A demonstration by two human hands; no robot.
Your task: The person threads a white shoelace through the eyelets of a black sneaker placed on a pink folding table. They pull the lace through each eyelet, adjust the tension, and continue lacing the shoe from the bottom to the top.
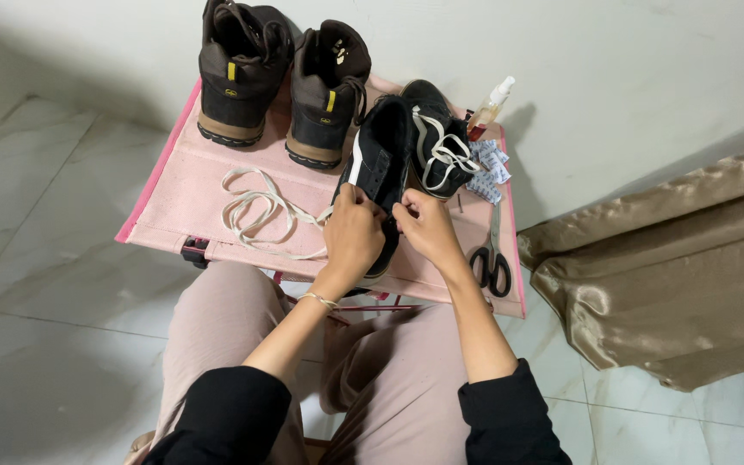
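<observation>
Sneaker (380, 164), black with a white stripe, lies on the pink bench (191, 198) near its front edge, toe end toward the person. Both hands are on it. Left hand (352, 237) is closed around the near end of the sneaker, fingers curled over the top; a thin bracelet (320, 300) sits on that wrist. Right hand (426, 226) grips the same end from the other side, fingertips pinched at the upper by the lace holes; cannot tell if a lace end is between the fingers. The two hands nearly touch each other.

A loose white lace (255, 211) lies in loops on the bench left of the sneaker, one end running toward the left hand. A second black sneaker (441, 142), still laced in white, lies just right of the first, touching it. Two brown boots (281, 82) stand side by side at the back of the bench. Spray bottle (491, 105) stands at the back right corner, small blue-and-white packets (488, 170) beside it. Scissors (491, 258) lie on the right edge of the bench, handles toward the person. Tan cloth (673, 267) is heaped on the tiled floor (53, 258) to the right, by the white wall.
</observation>
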